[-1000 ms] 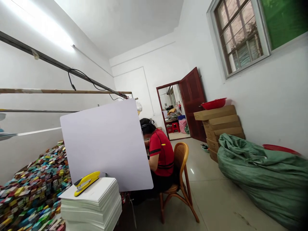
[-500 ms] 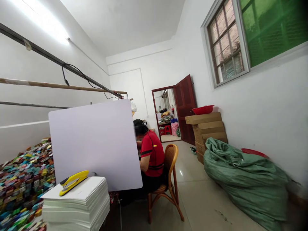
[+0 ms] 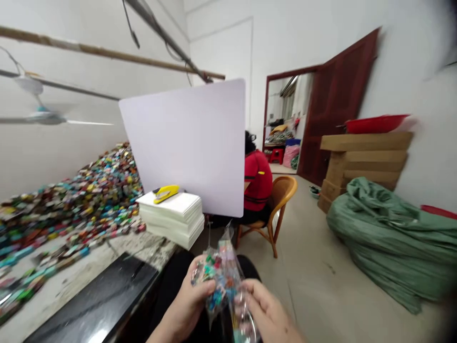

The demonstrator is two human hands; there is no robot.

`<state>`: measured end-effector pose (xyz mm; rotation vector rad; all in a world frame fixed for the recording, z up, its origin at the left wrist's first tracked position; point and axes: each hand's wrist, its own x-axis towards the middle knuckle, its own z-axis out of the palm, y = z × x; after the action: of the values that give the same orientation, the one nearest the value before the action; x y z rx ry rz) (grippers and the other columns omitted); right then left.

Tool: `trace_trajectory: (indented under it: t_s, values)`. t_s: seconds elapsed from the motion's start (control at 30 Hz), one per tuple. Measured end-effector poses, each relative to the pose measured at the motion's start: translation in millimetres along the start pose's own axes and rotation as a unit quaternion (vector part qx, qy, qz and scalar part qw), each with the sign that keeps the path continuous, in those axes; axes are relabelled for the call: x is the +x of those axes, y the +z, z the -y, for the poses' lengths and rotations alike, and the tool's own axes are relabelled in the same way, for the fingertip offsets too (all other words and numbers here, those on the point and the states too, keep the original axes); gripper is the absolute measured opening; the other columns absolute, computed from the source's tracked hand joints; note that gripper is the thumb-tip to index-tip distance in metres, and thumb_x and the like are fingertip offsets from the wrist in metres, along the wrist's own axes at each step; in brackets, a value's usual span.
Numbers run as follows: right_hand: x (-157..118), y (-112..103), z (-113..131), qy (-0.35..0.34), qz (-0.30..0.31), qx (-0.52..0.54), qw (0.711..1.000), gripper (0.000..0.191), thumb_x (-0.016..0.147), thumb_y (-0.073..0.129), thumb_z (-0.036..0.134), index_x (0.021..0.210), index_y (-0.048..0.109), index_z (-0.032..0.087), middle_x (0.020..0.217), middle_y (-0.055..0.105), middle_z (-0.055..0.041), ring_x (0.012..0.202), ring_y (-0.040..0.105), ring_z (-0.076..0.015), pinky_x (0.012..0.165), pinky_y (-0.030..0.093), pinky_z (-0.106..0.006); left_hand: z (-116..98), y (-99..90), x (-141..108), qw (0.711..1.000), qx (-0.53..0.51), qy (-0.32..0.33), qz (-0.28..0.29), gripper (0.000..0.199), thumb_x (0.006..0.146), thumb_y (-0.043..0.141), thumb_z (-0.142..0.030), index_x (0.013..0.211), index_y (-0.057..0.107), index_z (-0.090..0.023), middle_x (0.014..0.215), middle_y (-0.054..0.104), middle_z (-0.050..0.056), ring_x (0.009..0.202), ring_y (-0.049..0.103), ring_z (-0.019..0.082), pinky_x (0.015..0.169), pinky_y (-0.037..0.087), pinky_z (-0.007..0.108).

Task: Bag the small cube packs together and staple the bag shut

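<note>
Low in the middle of the view, over my lap, my left hand (image 3: pixel 193 290) is closed around a clear plastic bag of small colourful pieces (image 3: pixel 216 281). A second, longer clear bag (image 3: pixel 228 252) lies against it on the right, with pastel pieces showing inside. My right hand (image 3: pixel 259 305) pinches the lower part of that long bag, its fingers curled on the film. Motion blur and shine hide what exactly the pieces are.
A stack of white paper (image 3: pixel 174 221) carrying a yellow stapler (image 3: pixel 166 193) stands on the table at left, by a white board (image 3: pixel 189 147). Behind are a heap of small coloured blocks (image 3: pixel 89 190) and a black panel (image 3: pixel 96 300). A person in red (image 3: pixel 257 181) sits beyond.
The view has tipped down and swung left. Both my hands and the plastic bags have come into sight, along with the black panel and a fan.
</note>
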<state>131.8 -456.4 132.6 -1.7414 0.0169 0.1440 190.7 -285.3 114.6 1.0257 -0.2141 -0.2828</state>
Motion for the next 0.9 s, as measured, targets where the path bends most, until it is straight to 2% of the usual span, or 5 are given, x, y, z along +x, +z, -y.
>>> trace_trajectory:
  t_s: [0.07, 0.17, 0.5, 0.7, 0.9]
  values:
    - [14, 10, -3, 0.023, -0.002, 0.099, 0.995, 0.030, 0.083, 0.045, 0.047, 0.093, 0.056, 0.020, 0.075, 0.060, -0.0001, 0.062, 0.057, -0.0130, 0.056, 0.044, -0.024, 8, -9.2, -2, 1.000, -0.010, 0.000, 0.020, 0.053, 0.062, 0.074, -0.027, 0.108, 0.051, -0.020, 0.097, 0.060, 0.006, 0.089, 0.057, 0.021, 0.078, 0.044, 0.031]
    - [28, 24, 0, 0.054, 0.002, 0.179, 0.982, 0.031, 0.077, 0.053, 0.047, 0.090, 0.053, 0.019, 0.075, 0.058, 0.0010, 0.058, 0.054, -0.0101, 0.053, 0.041, -0.022, 12, -21.9, -7, 0.999, -0.037, -0.013, 0.000, 0.047, 0.066, 0.071, -0.023, 0.109, 0.050, -0.020, 0.099, 0.058, 0.005, 0.089, 0.055, 0.020, 0.077, 0.044, 0.030]
    - [85, 84, 8, 0.054, 0.070, 0.203, 0.975, 0.023, 0.076, 0.055, 0.039, 0.084, 0.048, 0.019, 0.060, 0.050, 0.0049, 0.042, 0.040, -0.0058, 0.040, 0.027, -0.019, -11, -71.3, -19, 0.994, -0.061, 0.039, -0.084, 0.045, 0.071, 0.067, -0.023, 0.113, 0.049, -0.021, 0.095, 0.058, 0.003, 0.078, 0.055, 0.015, 0.069, 0.045, 0.025]
    - [93, 76, 14, 0.008, 0.042, 0.206, 0.978, 0.020, 0.080, 0.054, 0.037, 0.089, 0.050, 0.019, 0.079, 0.059, -0.0019, 0.062, 0.055, -0.0107, 0.057, 0.043, -0.023, -16, -78.9, -21, 0.993, -0.070, 0.054, -0.083, 0.047, 0.068, 0.070, -0.023, 0.110, 0.050, -0.023, 0.095, 0.057, 0.002, 0.082, 0.055, 0.016, 0.069, 0.045, 0.024]
    - [58, 68, -41, 0.000, 0.046, 0.008, 0.999, 0.031, 0.084, 0.043, 0.046, 0.100, 0.051, 0.020, 0.096, 0.062, -0.0071, 0.089, 0.059, -0.0204, 0.077, 0.046, -0.032, -11, -77.4, -19, 0.996, -0.073, 0.018, -0.056, 0.049, 0.064, 0.073, -0.022, 0.108, 0.051, -0.021, 0.095, 0.058, 0.003, 0.085, 0.056, 0.018, 0.075, 0.045, 0.028]
